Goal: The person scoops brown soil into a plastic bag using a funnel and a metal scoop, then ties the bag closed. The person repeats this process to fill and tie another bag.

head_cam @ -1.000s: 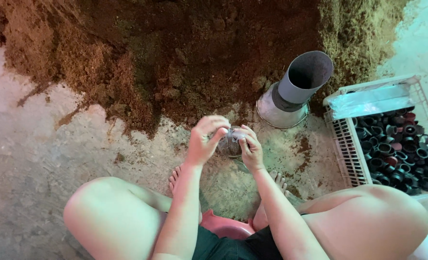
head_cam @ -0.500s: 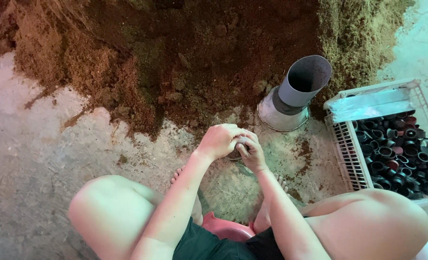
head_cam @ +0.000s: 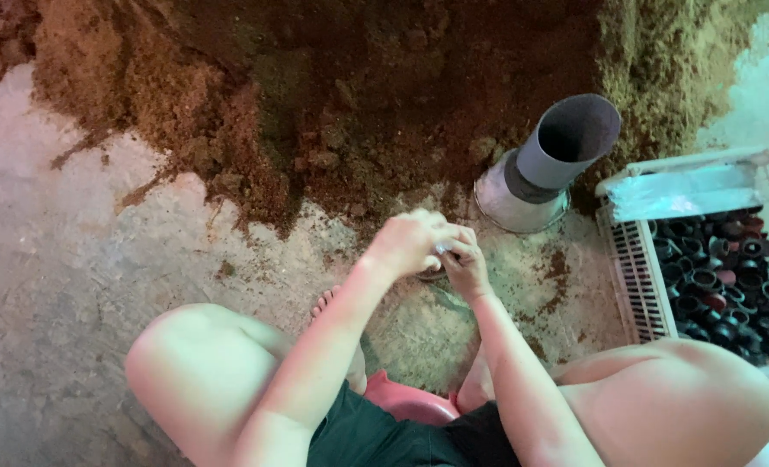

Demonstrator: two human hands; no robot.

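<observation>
While we are squatting on the concrete floor point(head_cam: 73, 285), our left hand point(head_cam: 410, 242) is curling over our right hand point(head_cam: 464, 264), both closing around a small pot point(head_cam: 436, 273), mostly hidden, just near of the soil heap point(head_cam: 358, 95). A grey tube point(head_cam: 557, 147) and a crate of pots point(head_cam: 713, 268) are sitting to the right.

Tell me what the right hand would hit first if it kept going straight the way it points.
The right hand points up-frame toward the big brown soil heap; that probably comes first, though the left hand overlaps it and depth is unclear.
</observation>
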